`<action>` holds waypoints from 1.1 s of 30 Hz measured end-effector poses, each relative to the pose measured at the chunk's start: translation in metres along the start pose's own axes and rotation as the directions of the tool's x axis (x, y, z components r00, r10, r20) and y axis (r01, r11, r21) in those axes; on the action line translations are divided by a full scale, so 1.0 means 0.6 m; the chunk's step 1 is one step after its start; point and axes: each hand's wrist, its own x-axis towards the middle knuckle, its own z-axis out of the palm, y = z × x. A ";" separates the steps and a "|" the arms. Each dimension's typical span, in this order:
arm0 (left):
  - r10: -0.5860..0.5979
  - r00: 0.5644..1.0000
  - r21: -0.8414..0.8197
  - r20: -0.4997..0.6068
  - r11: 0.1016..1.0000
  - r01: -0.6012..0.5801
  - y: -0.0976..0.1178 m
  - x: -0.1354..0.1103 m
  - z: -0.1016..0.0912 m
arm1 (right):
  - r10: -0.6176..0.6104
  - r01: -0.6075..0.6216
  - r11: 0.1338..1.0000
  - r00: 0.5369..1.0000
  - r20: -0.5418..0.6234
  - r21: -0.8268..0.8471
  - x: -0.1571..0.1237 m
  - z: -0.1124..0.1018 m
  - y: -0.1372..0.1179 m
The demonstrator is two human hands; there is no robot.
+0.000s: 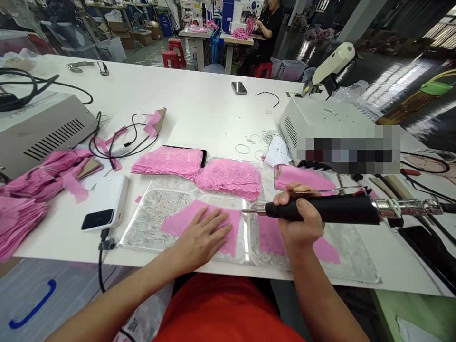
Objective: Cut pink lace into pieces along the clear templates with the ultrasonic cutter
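My left hand [204, 236] lies flat with fingers spread on a pink fabric piece [233, 232], pressing it onto a grey speckled plate [153, 218]. In my right hand [302, 221] is a black-handled tool [331, 209] with a tapered metal tip that points left. Its tip ends by the right edge of that fabric, above the seam between two plates. Below the tool, partly covered by my right forearm, another pink piece [269, 235] rests on the right plate. Just behind the plates sit a stack of pink fabric [169, 160] and a stack of pink lace [230, 178].
A white power bank [107, 202] stands at left, near pink bundles [21, 213] and a grey box [46, 128]. At right are another grey box [320, 123], cables and rubber bands [269, 137]. Further back, a person [272, 28] sits at a sewing machine.
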 end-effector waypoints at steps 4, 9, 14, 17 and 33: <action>-0.001 1.000 -0.006 0.003 1.000 0.001 0.000 0.000 -0.001 | -0.015 0.015 1.000 1.000 0.021 -0.008 0.000 -0.001 0.002; -0.001 1.000 -0.008 0.007 1.000 0.001 0.000 0.001 -0.002 | -0.008 0.009 1.000 1.000 0.028 -0.014 0.000 0.001 0.004; 0.005 1.000 0.001 -0.003 1.000 -0.005 0.000 0.002 -0.003 | -0.024 0.026 0.999 0.998 0.060 -0.022 0.000 0.001 0.007; 0.002 1.000 0.002 -0.005 1.000 -0.002 0.000 0.002 -0.003 | -0.022 0.024 0.999 0.996 0.084 -0.023 0.000 -0.001 0.008; 0.073 0.997 -0.012 -0.012 0.997 -0.073 0.021 -0.006 -0.018 | 0.002 -0.002 1.000 0.999 0.051 0.014 -0.004 -0.013 -0.007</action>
